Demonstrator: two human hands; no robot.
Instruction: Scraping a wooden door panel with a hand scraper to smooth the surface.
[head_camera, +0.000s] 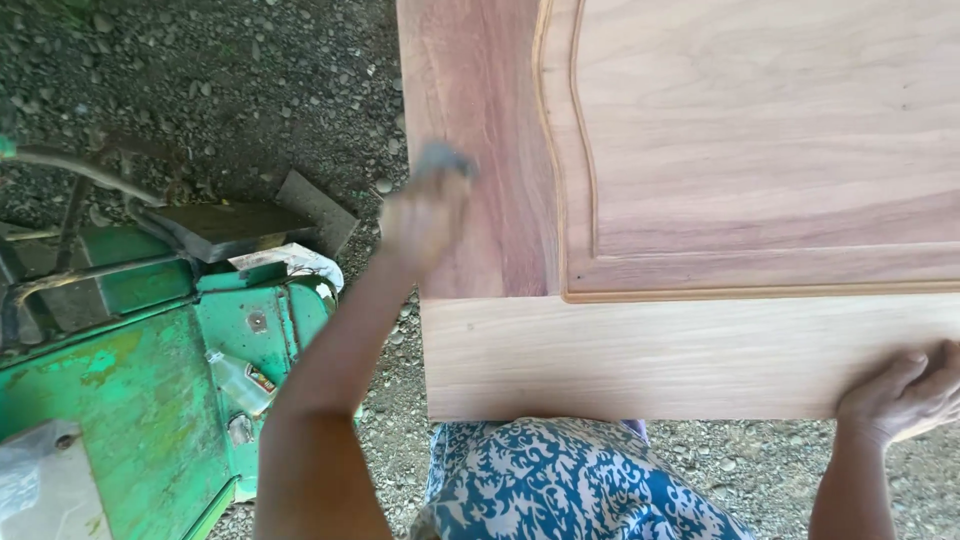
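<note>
A large wooden door panel (700, 350) lies flat before me, with a reddish left stile and a pale raised centre panel. My left hand (425, 215) is blurred and closed around a small grey piece, likely sandpaper (445, 160), pressed on the reddish stile near its left edge. My right hand (905, 390) rests with fingers curled over the near edge of the panel at the right. My blue and white patterned clothing (560, 480) shows below the panel.
A green metal machine (130, 380) with worn paint stands at the left, with a small plastic bottle (240, 380) on it. Dark flat blocks (230, 225) lie above it. Gravel ground (220, 80) surrounds everything.
</note>
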